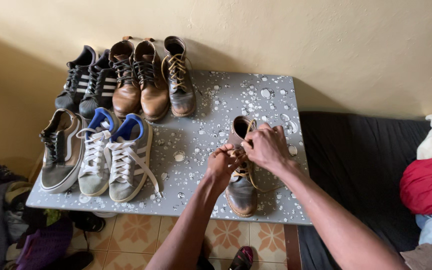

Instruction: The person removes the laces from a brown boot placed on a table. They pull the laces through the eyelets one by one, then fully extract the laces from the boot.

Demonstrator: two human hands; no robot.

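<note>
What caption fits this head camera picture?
Left hand and right hand work yellow laces on a brown boot.

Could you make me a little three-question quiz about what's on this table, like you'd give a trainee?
1. True or false: both hands are on the same boot.
2. How many shoes stand in the back row by the wall? A) three B) five C) seven
3. What colour are the laces on the boot being handled?

Key:
1. True: the left hand and right hand both work at the dark brown boot on the grey table.
2. B: two black sneakers, two brown boots and one dark boot.
3. Tan-yellow.
</note>
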